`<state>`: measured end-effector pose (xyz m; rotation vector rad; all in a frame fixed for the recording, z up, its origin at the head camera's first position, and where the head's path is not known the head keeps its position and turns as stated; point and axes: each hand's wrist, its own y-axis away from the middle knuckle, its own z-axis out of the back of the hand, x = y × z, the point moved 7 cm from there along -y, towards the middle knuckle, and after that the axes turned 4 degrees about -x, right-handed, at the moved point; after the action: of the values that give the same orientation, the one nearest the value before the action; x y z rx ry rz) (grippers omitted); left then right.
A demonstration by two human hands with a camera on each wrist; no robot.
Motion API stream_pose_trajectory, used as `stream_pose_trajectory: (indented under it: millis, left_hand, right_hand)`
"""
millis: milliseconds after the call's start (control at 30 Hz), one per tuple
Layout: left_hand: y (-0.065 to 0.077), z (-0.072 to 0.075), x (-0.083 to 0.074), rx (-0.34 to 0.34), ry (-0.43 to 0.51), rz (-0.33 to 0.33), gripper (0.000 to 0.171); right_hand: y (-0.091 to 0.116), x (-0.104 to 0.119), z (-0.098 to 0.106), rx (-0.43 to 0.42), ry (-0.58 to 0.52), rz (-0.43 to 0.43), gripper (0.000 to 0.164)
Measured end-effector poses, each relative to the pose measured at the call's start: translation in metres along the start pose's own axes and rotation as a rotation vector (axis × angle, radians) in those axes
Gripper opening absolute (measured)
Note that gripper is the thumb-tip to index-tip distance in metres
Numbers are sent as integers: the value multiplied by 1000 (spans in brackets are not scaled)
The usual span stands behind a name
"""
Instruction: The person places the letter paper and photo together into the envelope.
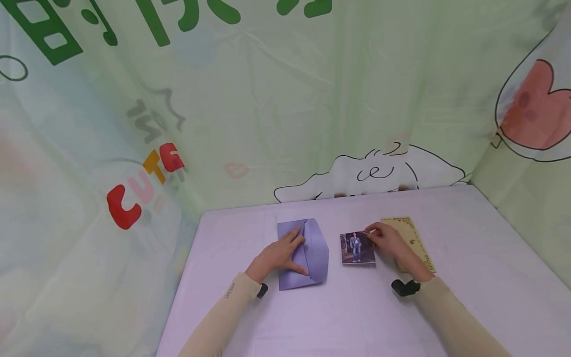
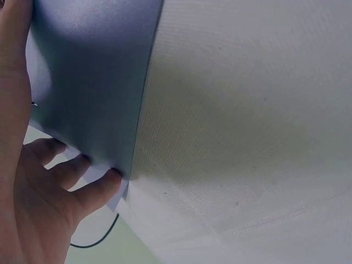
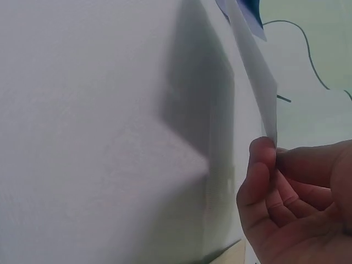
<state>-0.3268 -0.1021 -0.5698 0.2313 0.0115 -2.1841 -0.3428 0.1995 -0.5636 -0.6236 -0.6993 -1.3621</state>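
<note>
A purple envelope (image 1: 317, 253) lies on the table with its flap unfolded to the right. My left hand (image 1: 280, 254) rests on it, fingers spread across the body near the opening; in the left wrist view the fingertips (image 2: 113, 177) touch the envelope (image 2: 93, 71) by its edge. Between thumb and fingers my right hand (image 1: 387, 239) pinches a photo (image 1: 357, 249) of a standing person by its upper right corner. Seen edge-on in the right wrist view, the photo (image 3: 256, 71) is raised and casts a shadow on the tabletop.
A cream card (image 1: 410, 233) with a patterned border lies under the right forearm, partly hidden by it. The table has a pale cloth (image 1: 357, 317). Printed curtains (image 1: 267, 124) hang behind it and at both sides.
</note>
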Motion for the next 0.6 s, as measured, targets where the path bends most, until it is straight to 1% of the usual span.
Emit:
stream_pose_trajectory:
  millis: [233,467,600]
  left_hand:
    - [0,0,0,-6,-9,-4,94]
    - [-1,-1,-1,-6,-33,-23,94]
    - [0,0,-2,-6,-35,-19,94]
  right_hand:
    - [-3,6,-1,-3,-31,20,25]
    - [-5,17,-9,6,-61,43,25]
    - [-7,23,-15,14,-77,66,24]
